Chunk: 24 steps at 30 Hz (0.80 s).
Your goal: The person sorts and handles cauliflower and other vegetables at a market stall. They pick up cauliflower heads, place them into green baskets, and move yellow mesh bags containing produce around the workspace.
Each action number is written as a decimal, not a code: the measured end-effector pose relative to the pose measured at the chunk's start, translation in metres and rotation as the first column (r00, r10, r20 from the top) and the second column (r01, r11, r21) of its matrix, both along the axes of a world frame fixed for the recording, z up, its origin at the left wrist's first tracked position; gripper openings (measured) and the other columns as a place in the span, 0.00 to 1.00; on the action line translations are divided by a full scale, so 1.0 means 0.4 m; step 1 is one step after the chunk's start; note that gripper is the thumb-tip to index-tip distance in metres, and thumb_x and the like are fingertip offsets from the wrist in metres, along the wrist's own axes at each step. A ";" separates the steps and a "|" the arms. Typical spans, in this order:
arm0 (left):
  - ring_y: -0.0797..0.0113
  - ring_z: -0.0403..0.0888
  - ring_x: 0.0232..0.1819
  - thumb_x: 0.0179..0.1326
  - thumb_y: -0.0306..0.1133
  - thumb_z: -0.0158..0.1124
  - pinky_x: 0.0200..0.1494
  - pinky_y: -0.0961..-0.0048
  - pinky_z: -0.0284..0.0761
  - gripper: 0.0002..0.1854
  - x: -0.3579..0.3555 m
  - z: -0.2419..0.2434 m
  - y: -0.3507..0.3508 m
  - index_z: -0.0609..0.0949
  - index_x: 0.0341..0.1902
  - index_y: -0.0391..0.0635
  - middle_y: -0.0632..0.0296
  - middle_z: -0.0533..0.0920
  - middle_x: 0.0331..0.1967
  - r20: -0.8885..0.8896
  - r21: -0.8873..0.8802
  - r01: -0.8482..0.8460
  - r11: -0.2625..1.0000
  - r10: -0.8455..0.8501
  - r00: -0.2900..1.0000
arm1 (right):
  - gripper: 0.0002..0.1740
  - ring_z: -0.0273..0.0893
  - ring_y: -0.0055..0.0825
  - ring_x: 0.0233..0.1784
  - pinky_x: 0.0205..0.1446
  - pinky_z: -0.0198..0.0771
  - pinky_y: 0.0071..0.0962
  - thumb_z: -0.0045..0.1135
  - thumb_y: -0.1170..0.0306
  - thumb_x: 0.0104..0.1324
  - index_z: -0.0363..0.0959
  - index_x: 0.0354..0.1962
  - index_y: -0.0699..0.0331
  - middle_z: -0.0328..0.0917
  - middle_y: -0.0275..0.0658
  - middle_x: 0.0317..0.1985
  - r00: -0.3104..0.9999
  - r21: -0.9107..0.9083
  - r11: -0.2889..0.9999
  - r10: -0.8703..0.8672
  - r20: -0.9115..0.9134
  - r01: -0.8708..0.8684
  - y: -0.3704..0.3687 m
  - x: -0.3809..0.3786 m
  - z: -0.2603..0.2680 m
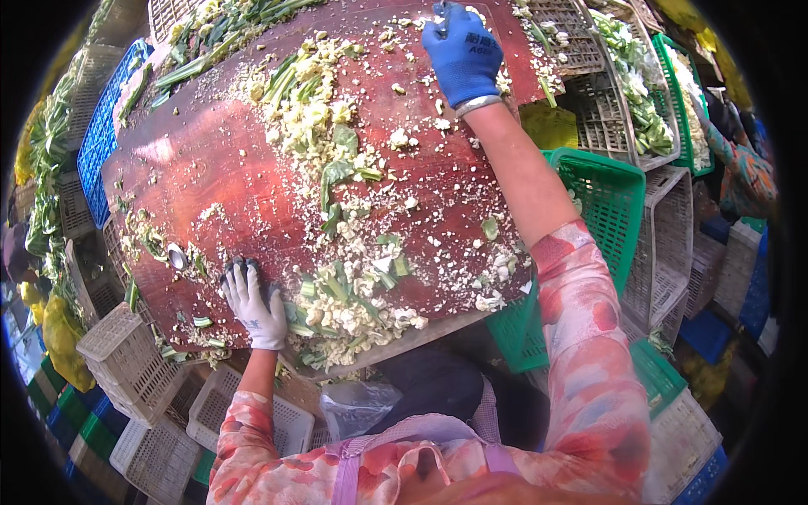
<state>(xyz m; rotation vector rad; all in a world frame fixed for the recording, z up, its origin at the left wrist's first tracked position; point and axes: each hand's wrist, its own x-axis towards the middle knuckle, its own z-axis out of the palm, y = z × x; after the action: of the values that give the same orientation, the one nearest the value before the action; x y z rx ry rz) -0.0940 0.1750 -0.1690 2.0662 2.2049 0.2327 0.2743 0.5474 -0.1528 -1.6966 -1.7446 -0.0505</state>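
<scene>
My left hand [255,306], in a whitish glove with dark fingertips, rests palm down on a reddish tabletop [208,170], fingers somewhat spread. Just right of it lies a heap of cauliflower trimmings [353,309] with green stem pieces, along the near edge. My right hand [466,53], in a blue coated glove, reaches to the far side of the table. Its fingers are curled; whether they hold anything is hidden. Another pile of cauliflower scraps and leaves [309,113] lies between the hands. White crumbs cover much of the surface.
A silvery ring-shaped object [177,257] lies at left. Green crates [600,208] and pale plastic crates [136,366] crowd both sides. A blue crate [104,139] leans at far left. Leafy trimmings [637,88] fill a crate at right, near another person's sleeve [748,177].
</scene>
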 end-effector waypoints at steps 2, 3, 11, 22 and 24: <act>0.38 0.56 0.76 0.54 0.34 0.67 0.78 0.41 0.43 0.37 -0.001 -0.009 0.011 0.71 0.69 0.39 0.41 0.64 0.74 0.000 0.010 0.031 0.999 -0.031 1.000 | 0.29 0.68 0.46 0.67 0.63 0.70 0.45 0.65 0.48 0.60 0.73 0.53 0.56 0.74 0.53 0.57 0.985 -0.300 0.946 -0.150 -0.080 0.120 0.098 0.121 -0.020; 0.37 0.56 0.76 0.54 0.35 0.66 0.78 0.41 0.43 0.37 -0.002 -0.008 0.012 0.71 0.69 0.39 0.41 0.64 0.74 0.006 0.003 0.038 0.999 -0.038 0.999 | 0.27 0.76 0.51 0.57 0.56 0.74 0.47 0.64 0.51 0.62 0.73 0.53 0.57 0.74 0.57 0.55 0.981 -0.307 0.932 -0.178 0.083 0.195 0.109 0.138 -0.046; 0.38 0.56 0.76 0.58 0.38 0.63 0.78 0.41 0.42 0.35 -0.003 -0.003 -0.005 0.70 0.70 0.39 0.43 0.63 0.74 0.012 -0.007 0.025 1.000 -0.025 1.000 | 0.21 0.80 0.49 0.48 0.51 0.76 0.47 0.62 0.55 0.61 0.78 0.43 0.63 0.80 0.54 0.42 0.990 -0.405 0.904 -0.136 0.036 0.139 0.019 0.093 -0.112; 0.42 0.60 0.75 0.63 0.44 0.61 0.77 0.46 0.48 0.34 0.049 0.089 -0.020 0.70 0.71 0.43 0.43 0.64 0.74 -0.058 -0.114 -0.118 0.986 0.112 0.992 | 0.23 0.69 0.25 0.34 0.34 0.71 0.28 0.44 0.55 0.79 0.68 0.60 0.64 0.74 0.36 0.40 -0.771 0.423 0.657 -0.606 -0.196 -0.624 -0.665 0.009 0.146; 0.49 0.60 0.76 0.66 0.45 0.60 0.77 0.53 0.51 0.36 0.153 0.194 0.004 0.66 0.74 0.41 0.45 0.63 0.75 0.299 -0.159 -0.210 0.965 0.250 0.921 | 0.24 0.69 0.25 0.34 0.34 0.71 0.26 0.44 0.55 0.79 0.68 0.61 0.63 0.73 0.37 0.38 -0.771 0.372 0.683 -0.609 -0.185 -0.629 -0.751 -0.005 0.207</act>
<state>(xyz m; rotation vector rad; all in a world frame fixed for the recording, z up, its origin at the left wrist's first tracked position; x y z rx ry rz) -0.0329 0.1764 -0.0915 1.5751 2.1938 0.4064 0.2723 0.2469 -0.0701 -0.0201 0.3966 2.2668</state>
